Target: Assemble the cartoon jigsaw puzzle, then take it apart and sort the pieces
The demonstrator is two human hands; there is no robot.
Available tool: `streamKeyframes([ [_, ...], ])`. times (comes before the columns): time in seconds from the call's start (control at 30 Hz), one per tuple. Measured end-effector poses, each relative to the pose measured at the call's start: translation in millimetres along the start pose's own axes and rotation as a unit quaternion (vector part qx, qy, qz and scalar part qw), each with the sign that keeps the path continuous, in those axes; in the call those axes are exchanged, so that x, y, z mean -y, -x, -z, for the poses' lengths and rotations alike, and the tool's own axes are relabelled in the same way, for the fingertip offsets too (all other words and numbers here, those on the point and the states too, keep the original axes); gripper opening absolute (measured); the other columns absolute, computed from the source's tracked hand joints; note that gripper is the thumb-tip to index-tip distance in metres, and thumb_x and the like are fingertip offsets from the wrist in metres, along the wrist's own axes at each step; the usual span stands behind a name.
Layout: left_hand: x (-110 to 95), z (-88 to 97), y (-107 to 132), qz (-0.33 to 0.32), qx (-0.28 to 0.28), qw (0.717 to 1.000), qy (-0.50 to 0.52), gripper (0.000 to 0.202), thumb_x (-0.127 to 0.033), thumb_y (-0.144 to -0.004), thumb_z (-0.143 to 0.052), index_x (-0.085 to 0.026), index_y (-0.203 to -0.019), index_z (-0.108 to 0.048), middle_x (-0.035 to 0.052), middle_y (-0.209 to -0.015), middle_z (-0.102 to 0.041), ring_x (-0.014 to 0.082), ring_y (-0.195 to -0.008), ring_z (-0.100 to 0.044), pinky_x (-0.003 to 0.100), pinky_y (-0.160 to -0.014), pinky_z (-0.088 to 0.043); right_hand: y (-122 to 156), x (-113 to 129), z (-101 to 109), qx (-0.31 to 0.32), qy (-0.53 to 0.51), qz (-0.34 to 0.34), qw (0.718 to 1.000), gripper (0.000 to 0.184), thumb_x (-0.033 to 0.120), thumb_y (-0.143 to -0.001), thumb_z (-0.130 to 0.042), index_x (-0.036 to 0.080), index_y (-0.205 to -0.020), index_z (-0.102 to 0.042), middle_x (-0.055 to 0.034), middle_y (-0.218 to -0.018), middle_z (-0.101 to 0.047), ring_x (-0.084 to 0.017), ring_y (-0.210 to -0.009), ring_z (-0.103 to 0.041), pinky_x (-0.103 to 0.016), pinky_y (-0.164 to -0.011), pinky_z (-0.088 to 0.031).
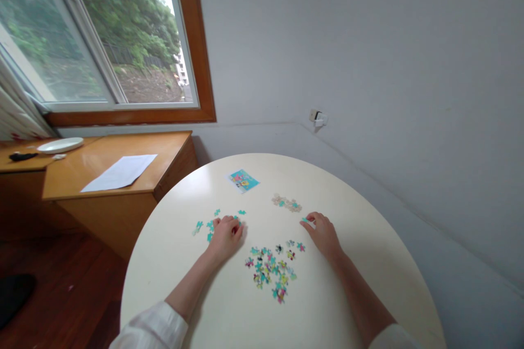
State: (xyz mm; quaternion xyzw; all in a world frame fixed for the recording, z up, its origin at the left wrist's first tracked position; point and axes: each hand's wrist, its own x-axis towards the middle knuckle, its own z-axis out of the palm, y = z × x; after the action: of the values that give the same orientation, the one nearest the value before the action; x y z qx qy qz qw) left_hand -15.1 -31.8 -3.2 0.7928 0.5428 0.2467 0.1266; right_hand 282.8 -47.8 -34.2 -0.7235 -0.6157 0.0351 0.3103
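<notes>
Between the thumb and fingers of my right hand (324,233) is a small teal puzzle piece (305,220), held just above the table. My left hand (226,237) is curled low over the tabletop at the left, among scattered teal puzzle pieces (210,224); its fingers hide whatever they pinch. A pile of mixed colourful puzzle pieces (268,267) lies between my forearms. Beyond my right hand is a cluster of mostly face-down, beige pieces (286,203) with a few teal ones. A picture card (244,180) in blue, pink and yellow lies farther back.
The round cream table (319,305) has a curved edge facing the wall. To the left stands a wooden desk (110,166) with a paper sheet (120,173) and a white plate (60,145). A plug sits in the wall socket (313,115). A window is at upper left.
</notes>
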Motion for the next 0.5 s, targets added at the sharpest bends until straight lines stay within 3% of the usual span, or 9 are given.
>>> streamKeyframes([
  [0.27,0.7,-1.6,-0.3,-0.003,-0.004,1.000,-0.007,0.030,-0.029,-0.081,-0.042,-0.018,-0.054,-0.046,0.0029,-0.065,-0.057,0.0170,-0.071,-0.050,0.034,-0.073,-0.027,0.4,4.2,-0.1,0.015,-0.057,0.008,0.998,0.012,0.030,-0.072,-0.049,0.021,-0.066,-0.052,-0.0020,-0.066,-0.062,-0.017,-0.064,-0.057,-0.030,-0.066,-0.044],
  [0.5,3.9,-4.5,-0.7,-0.010,0.001,1.000,-0.012,0.030,-0.029,-0.082,-0.041,-0.017,-0.055,-0.045,0.0023,-0.066,-0.057,0.0166,-0.072,-0.051,0.034,-0.074,-0.027,4.2,7.4,1.7,-0.003,-0.160,-0.001,0.987,0.011,0.031,-0.070,-0.050,0.022,-0.076,-0.053,0.0006,-0.064,-0.060,-0.016,-0.059,-0.056,-0.029,-0.063,-0.047],
])
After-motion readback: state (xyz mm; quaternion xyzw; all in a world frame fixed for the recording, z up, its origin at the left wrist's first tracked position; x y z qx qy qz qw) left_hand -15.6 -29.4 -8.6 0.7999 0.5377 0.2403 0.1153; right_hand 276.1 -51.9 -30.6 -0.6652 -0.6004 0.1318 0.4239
